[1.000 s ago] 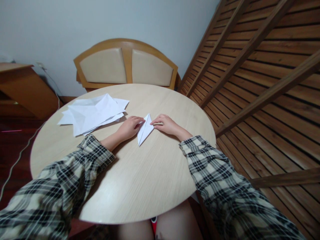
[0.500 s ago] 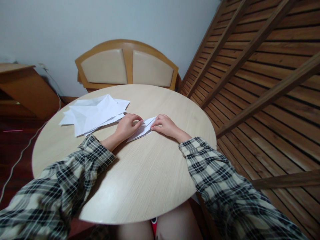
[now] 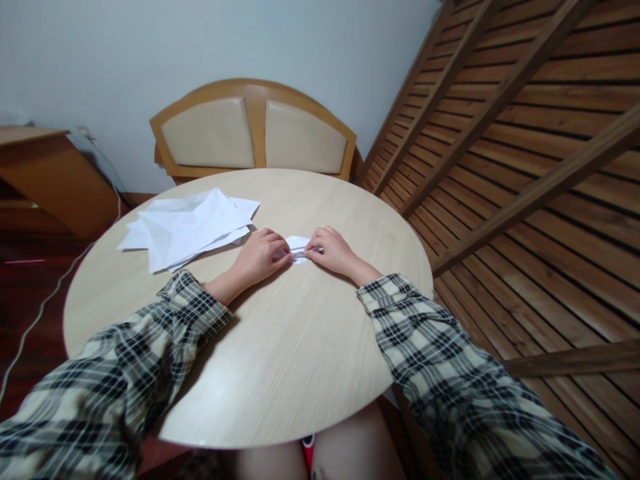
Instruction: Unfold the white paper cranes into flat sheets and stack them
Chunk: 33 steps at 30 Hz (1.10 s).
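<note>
A small folded piece of white paper (image 3: 298, 245) lies on the round wooden table (image 3: 280, 347), pinched from both sides. My left hand (image 3: 260, 253) grips its left end with curled fingers. My right hand (image 3: 333, 250) grips its right end, fingers bent and pressed on the paper. Only a narrow strip of the paper shows between the two hands. Both arms wear plaid sleeves.
A loose pile of creased white paper sheets (image 3: 187, 227) lies on the table's far left. A wooden chair (image 3: 255, 130) with padded back stands behind the table. A slatted wooden frame (image 3: 525, 133) leans at the right. A wooden cabinet (image 3: 45, 173) and a cable stand left.
The folded paper, a long pointed shape lying towards me a second ago, was turned sideways and folded smaller. Both hands have closed in on it from either end.
</note>
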Available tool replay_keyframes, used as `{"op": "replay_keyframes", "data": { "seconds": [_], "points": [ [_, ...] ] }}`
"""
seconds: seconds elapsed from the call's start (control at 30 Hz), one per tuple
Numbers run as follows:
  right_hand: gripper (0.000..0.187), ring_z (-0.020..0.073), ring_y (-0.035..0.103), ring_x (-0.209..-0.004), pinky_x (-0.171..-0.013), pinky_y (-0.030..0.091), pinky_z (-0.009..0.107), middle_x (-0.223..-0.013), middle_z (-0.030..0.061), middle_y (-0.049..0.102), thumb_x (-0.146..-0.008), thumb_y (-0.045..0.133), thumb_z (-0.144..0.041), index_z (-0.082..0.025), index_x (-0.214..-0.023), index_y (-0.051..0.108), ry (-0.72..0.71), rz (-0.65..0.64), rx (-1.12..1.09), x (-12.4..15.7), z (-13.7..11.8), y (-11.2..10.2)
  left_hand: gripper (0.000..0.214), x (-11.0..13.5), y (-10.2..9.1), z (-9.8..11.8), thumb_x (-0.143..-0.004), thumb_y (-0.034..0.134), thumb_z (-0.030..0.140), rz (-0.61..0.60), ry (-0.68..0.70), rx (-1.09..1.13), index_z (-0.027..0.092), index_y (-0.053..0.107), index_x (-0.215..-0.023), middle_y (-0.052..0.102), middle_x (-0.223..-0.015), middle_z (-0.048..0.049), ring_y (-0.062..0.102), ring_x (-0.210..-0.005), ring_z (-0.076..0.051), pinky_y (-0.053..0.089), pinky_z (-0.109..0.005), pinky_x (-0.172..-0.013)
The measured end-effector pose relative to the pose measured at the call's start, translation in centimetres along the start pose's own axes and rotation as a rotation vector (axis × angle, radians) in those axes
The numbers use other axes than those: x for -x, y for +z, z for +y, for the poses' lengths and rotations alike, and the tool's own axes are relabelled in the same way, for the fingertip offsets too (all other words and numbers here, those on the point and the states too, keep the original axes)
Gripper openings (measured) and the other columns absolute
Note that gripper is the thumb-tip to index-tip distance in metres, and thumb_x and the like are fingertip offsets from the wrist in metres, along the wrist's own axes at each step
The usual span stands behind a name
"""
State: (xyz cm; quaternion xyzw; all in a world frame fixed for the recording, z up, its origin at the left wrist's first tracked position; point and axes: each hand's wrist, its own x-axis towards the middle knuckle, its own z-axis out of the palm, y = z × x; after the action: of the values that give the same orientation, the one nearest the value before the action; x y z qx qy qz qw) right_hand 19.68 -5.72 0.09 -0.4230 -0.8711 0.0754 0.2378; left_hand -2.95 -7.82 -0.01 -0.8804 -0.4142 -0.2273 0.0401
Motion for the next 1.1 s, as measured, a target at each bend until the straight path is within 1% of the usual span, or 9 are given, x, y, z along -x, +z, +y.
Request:
{"op": "replay_keyframes", "data": {
  "seconds": [0.1,0.27,0.4,0.5,0.6,0.73,0.8,0.93,1.1],
  "points": [
    [0.013,0.0208,0.050,-0.094,-0.089,0.036,0.035,-0.091,0.0042,0.061,-0.089,0.064,-0.028,-0.023,-0.082,0.073,-0.007,-0.009,-0.008,-0.01,-0.14,-0.04,0.021,0.00,0.12,-0.18,-0.093,0.056,0.034,-0.008,-0.010,-0.008,0.020,0.071,-0.090,0.071,-0.089,-0.0087,0.058,-0.089,-0.024,0.045,-0.038,-0.081],
    [0.009,0.0202,0.052,-0.093,-0.089,0.037,0.035,-0.090,0.0037,0.064,-0.087,0.067,-0.027,-0.022,-0.082,0.073,-0.031,-0.002,-0.029,-0.09,0.07,0.14,0.016,0.03,0.08,-0.21,-0.091,0.056,0.026,-0.028,-0.016,0.042,0.018,0.069,-0.090,0.070,-0.088,-0.0089,0.059,-0.085,-0.022,0.046,-0.035,-0.076],
    [0.005,0.0190,0.055,-0.093,-0.090,0.039,0.033,-0.089,0.0033,0.065,-0.086,0.069,-0.023,-0.022,-0.086,0.074,-0.069,-0.038,-0.098,-0.08,0.30,0.20,0.013,0.07,0.24,-0.43,-0.090,0.055,0.022,-0.034,0.002,0.063,0.018,0.067,-0.091,0.069,-0.089,-0.0085,0.059,-0.085,-0.021,0.047,-0.035,-0.078],
    [0.007,0.0186,0.057,-0.095,-0.091,0.040,0.032,-0.091,0.0039,0.066,-0.085,0.070,-0.020,-0.020,-0.091,0.074,-0.083,-0.056,-0.133,0.00,0.33,0.12,0.012,0.09,0.46,-0.63,-0.089,0.055,0.020,-0.032,0.004,0.071,0.018,0.066,-0.093,0.068,-0.090,-0.0077,0.058,-0.086,-0.021,0.047,-0.035,-0.079],
    [0.010,0.0186,0.057,-0.096,-0.091,0.041,0.032,-0.093,0.0046,0.067,-0.084,0.069,-0.018,-0.019,-0.093,0.074,-0.078,-0.047,-0.134,0.05,0.35,0.07,0.011,0.10,0.55,-0.65,-0.089,0.056,0.020,-0.043,0.010,0.073,0.017,0.065,-0.094,0.067,-0.090,-0.0083,0.057,-0.087,-0.022,0.047,-0.035,-0.079],
    [0.007,0.0178,0.058,-0.093,-0.090,0.041,0.031,-0.091,0.0045,0.068,-0.087,0.068,-0.020,-0.019,-0.091,0.074,-0.073,-0.038,-0.147,0.03,0.42,0.05,0.009,0.09,0.50,-0.49,-0.090,0.056,0.020,-0.046,0.020,0.059,0.016,0.064,-0.093,0.066,-0.090,-0.0092,0.056,-0.087,-0.023,0.045,-0.035,-0.079],
    [0.008,0.0173,0.059,-0.091,-0.088,0.042,0.031,-0.089,0.0045,0.068,-0.089,0.066,-0.021,-0.019,-0.089,0.074,-0.074,-0.039,-0.158,-0.01,0.45,0.04,0.009,0.08,0.49,-0.45,-0.091,0.057,0.023,-0.046,0.019,0.048,0.016,0.063,-0.092,0.065,-0.089,-0.0090,0.056,-0.086,-0.023,0.045,-0.036,-0.078],
    [0.011,0.0167,0.059,-0.087,-0.083,0.042,0.030,-0.086,0.0047,0.069,-0.090,0.064,-0.020,-0.018,-0.085,0.074,-0.068,-0.047,-0.164,-0.13,0.49,0.10,0.018,0.06,0.56,-0.53,-0.094,0.056,0.032,-0.043,0.018,0.032,0.017,0.063,-0.091,0.065,-0.086,-0.0090,0.055,-0.084,-0.023,0.044,-0.036,-0.076],
    [0.011,0.0159,0.058,-0.084,-0.081,0.042,0.029,-0.085,0.0038,0.068,-0.088,0.063,-0.016,-0.018,-0.083,0.072,-0.048,-0.039,-0.167,-0.23,0.57,0.29,0.017,0.07,0.73,-0.65,-0.095,0.052,0.030,-0.042,0.005,0.024,0.017,0.062,-0.089,0.067,-0.087,-0.0093,0.056,-0.084,-0.023,0.044,-0.035,-0.075]
  ]
}}
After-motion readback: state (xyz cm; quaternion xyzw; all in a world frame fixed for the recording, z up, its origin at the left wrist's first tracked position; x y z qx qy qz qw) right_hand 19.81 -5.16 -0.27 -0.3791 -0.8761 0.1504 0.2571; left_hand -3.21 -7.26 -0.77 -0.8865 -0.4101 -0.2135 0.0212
